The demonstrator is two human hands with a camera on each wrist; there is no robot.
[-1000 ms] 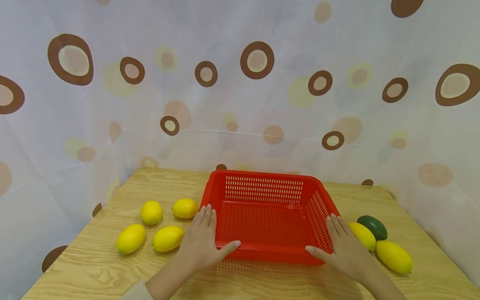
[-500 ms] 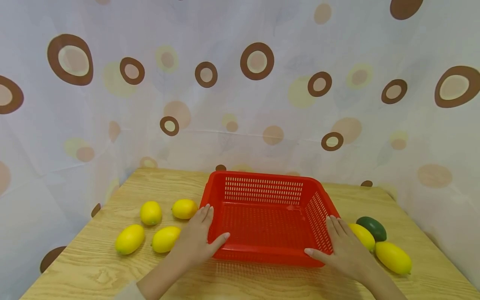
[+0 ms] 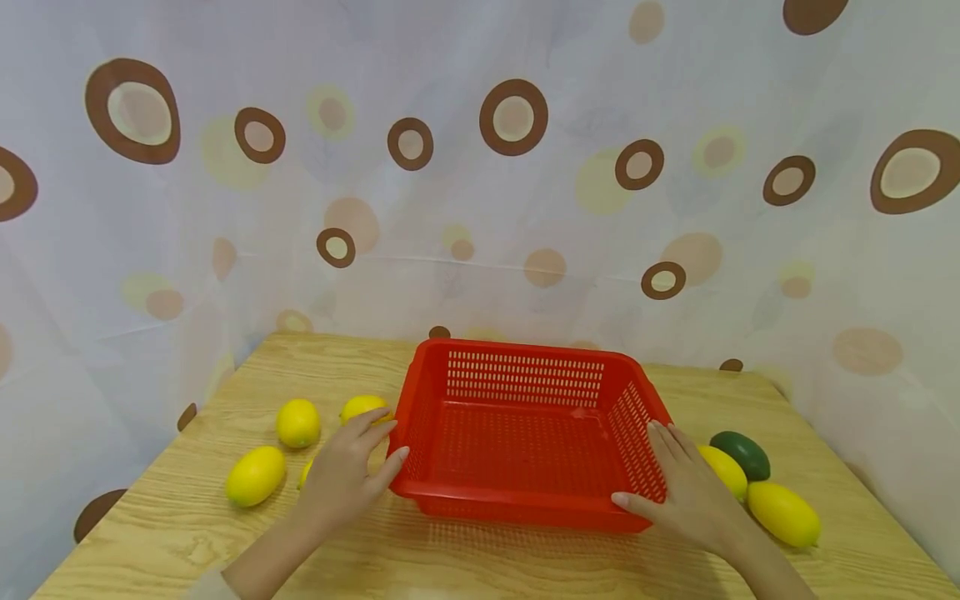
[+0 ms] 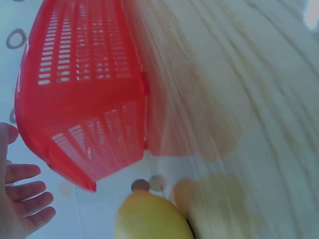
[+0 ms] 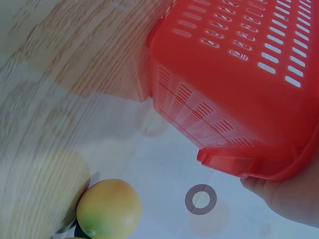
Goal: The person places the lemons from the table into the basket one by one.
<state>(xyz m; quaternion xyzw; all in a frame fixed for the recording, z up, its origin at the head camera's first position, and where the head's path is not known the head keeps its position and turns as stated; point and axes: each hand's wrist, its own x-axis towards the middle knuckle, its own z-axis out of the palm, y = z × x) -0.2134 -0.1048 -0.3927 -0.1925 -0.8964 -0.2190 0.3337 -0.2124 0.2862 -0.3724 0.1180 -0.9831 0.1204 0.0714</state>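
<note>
A red plastic basket (image 3: 517, 498) with slotted walls stands on the table, nothing inside it. My right hand (image 3: 693, 500) rests on its right front corner, fingers along the side rim and thumb on the front rim. Off the basket's left side, my left hand (image 3: 337, 475) is spread with nothing in it, thumb tip close to the rim. In the left wrist view its fingers (image 4: 27, 191) are apart from the basket wall. Lemons lie near the left hand: a round one (image 3: 297, 423), one in front (image 3: 256, 477), one behind the fingertips (image 3: 363, 407), and one mostly hidden by the hand.
Right of the basket, beside my right hand, lie two lemons (image 3: 783, 514) and a dark green avocado (image 3: 741, 454). The wooden table (image 3: 187, 542) ends at a patterned curtain (image 3: 465, 208) behind and at both sides.
My left hand has come off the basket's left rim and moved left, now covering most of one lemon. The right hand keeps its place on the basket.
</note>
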